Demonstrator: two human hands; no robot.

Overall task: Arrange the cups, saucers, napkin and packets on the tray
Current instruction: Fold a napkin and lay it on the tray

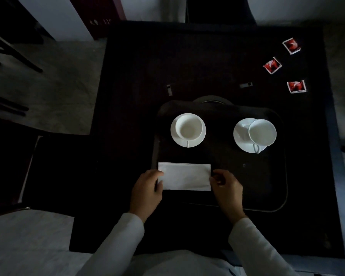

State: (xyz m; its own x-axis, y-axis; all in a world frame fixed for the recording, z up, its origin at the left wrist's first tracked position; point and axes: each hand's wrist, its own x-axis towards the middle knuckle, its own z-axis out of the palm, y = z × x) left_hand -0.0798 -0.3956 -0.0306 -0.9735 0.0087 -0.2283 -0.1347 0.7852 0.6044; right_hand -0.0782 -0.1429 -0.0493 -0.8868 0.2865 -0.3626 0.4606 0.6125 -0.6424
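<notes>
both hands, left hand (147,189) and right hand (226,187), pinch the folded napkin (184,177) by its short ends, probably squaring it on the tray (275,196) before two cups on saucers; three red packets (272,65) wait on the desk (207,56).

We see a plain white napkin (184,177), two white cups (188,126) on white saucers (239,136), a dark tray (247,176), three red packets (296,87) with white edges, and white sleeves (116,244).
</notes>
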